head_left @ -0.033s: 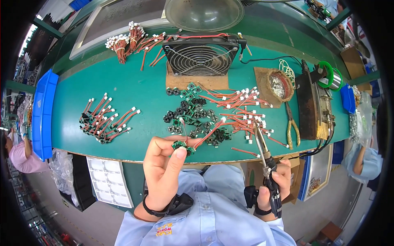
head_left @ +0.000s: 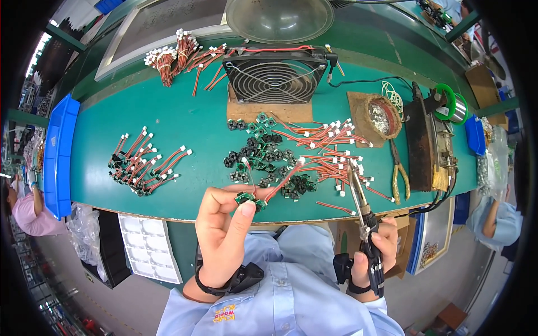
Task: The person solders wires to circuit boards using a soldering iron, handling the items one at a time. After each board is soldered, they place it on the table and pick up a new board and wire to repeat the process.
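Between the thumb and fingers of my left hand (head_left: 222, 227) is a small green circuit board (head_left: 246, 199). Red-and-dark wires (head_left: 286, 180) run from it, ending in white plugs. My right hand (head_left: 378, 252) is closed around the black handle of a soldering iron (head_left: 363, 210), its tip pointing away from me, over the right-hand pile of loose wire leads (head_left: 330, 165). The iron's tip is well apart from the held board. Just beyond my left hand lies a heap of small black-and-green boards (head_left: 258, 151). Boards with wires attached (head_left: 143, 165) form a bunch farther left.
A black fan (head_left: 274, 78) stands at the back on a brown board. To the right are a round solder-scrap dish (head_left: 383, 119), pliers (head_left: 399, 173), a soldering station (head_left: 423, 145) and a green solder spool (head_left: 451, 103). A blue bin (head_left: 60, 157) sits at the left edge.
The plugs on the held wires have shifted very slightly away from me and left. The soldering iron's tip has moved slightly right and away. Both grips are the same.
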### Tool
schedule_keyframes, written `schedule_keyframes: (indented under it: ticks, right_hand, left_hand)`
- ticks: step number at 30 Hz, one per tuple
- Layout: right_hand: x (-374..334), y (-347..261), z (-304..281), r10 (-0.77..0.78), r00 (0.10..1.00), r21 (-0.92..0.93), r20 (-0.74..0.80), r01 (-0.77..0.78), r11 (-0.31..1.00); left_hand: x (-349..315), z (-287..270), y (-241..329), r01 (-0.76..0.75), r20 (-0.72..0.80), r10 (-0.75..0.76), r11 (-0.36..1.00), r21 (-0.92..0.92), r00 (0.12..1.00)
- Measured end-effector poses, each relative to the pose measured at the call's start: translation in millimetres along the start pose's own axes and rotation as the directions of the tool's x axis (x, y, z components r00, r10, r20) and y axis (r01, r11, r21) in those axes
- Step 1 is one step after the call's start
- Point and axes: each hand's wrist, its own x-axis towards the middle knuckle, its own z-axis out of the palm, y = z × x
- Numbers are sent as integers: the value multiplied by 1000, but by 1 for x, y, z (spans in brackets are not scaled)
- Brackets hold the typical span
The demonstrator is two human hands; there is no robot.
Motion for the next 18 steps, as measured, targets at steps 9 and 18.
schedule_keyframes:
  ticks: [9, 18]
  right_hand:
    - [8, 15, 21, 229, 973, -26, 35, -228, 973]
    - [7, 29, 35, -154, 961, -405, 229, 238, 883]
  left_hand:
    - [17, -89, -6, -91, -213, 146, 964, 251, 966]
    - [19, -98, -7, -81, -280, 101, 993, 82, 955]
